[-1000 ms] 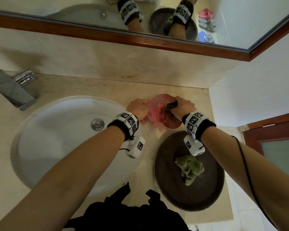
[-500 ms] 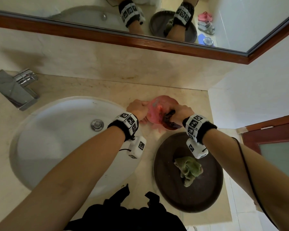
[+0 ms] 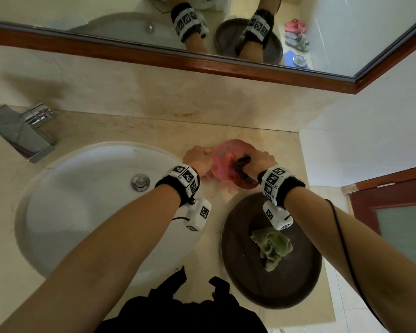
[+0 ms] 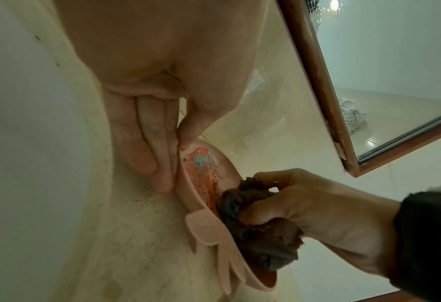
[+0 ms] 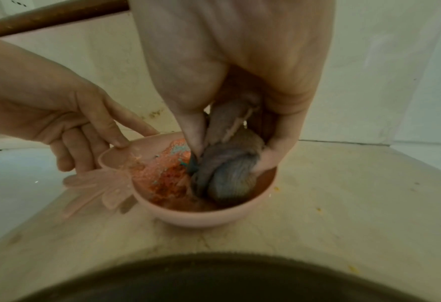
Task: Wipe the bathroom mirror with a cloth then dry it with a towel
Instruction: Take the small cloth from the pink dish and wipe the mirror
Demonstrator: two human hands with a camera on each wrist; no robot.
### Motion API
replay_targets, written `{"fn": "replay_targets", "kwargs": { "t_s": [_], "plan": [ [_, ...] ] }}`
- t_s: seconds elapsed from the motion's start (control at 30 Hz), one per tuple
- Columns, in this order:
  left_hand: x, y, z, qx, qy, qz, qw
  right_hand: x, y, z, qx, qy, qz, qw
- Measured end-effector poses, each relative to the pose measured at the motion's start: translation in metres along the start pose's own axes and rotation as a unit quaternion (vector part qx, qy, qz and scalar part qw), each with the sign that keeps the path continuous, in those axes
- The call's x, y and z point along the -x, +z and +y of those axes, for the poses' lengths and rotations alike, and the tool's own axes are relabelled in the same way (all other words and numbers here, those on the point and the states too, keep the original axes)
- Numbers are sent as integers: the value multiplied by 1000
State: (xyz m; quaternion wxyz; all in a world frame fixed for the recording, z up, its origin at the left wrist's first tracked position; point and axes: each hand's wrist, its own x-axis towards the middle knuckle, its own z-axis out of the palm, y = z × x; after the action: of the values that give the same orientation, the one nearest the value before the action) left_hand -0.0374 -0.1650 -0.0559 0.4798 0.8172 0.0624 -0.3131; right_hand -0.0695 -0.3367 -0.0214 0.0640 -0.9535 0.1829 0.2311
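A pink bowl (image 3: 222, 155) with a leaf-shaped handle stands on the counter, smeared inside with orange and blue residue. My right hand (image 3: 258, 159) grips a bunched dark cloth (image 5: 230, 177) and presses it down into the bowl (image 5: 201, 216). My left hand (image 3: 198, 157) pinches the bowl's rim (image 4: 204, 167), thumb on top and fingers down its outer side. A crumpled green towel (image 3: 271, 246) lies on a dark round tray (image 3: 245, 280). The wood-framed mirror (image 3: 346, 32) hangs above the backsplash.
A white oval sink (image 3: 82, 200) lies left of the bowl, with a chrome faucet (image 3: 22, 133) at its far left. A white wall (image 3: 370, 140) closes the counter's right side. A dark door (image 3: 394, 212) stands at the lower right.
My right hand has shifted the cloth a little back and forth inside the bowl. My left hand stays on the rim, and the towel and tray have not moved.
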Motion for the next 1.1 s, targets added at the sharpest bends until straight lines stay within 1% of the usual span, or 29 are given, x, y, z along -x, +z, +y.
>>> {"fn": "replay_targets", "kwargs": {
  "t_s": [0.13, 0.23, 0.33, 0.43, 0.53, 0.6, 0.67, 0.77, 0.9, 0.97, 1.03, 1.1],
  "plan": [
    [-1, 0, -1, -9, -7, 4, 1000, 9, -5, 4, -11, -8, -17, 1000],
    [5, -3, -3, -23, -15, 8, 1000, 15, -10, 5, -34, -10, -5, 999],
    [14, -10, 0, -59, 9, 8, 998, 24, -21, 6, -61, -22, 12, 998],
    [28, -25, 13, -92, 48, 50, 993, 34, -38, 6, -111, -31, 41, 993],
    [44, -43, 32, -128, 98, 109, 981, 45, -58, 4, -157, -38, 80, 984],
    [56, -56, 49, -130, 133, 144, 972, 52, -73, 1, -194, -54, 99, 974],
    [68, -70, 68, -137, 168, 182, 959, 61, -91, -4, -206, -72, 125, 968],
    [86, -90, 94, -167, 214, 252, 929, 75, -119, -13, -231, -95, 170, 953],
    [109, -116, 127, -166, 291, 339, 879, 91, -158, -25, -272, -142, 226, 925],
    [120, -127, 145, -178, 324, 369, 853, 99, -179, -30, -266, -166, 257, 914],
    [130, -136, 163, -201, 330, 395, 833, 106, -198, -34, -250, -185, 285, 907],
    [143, -146, 184, -218, 326, 418, 820, 115, -216, -39, -251, -199, 314, 894]
  ]
}}
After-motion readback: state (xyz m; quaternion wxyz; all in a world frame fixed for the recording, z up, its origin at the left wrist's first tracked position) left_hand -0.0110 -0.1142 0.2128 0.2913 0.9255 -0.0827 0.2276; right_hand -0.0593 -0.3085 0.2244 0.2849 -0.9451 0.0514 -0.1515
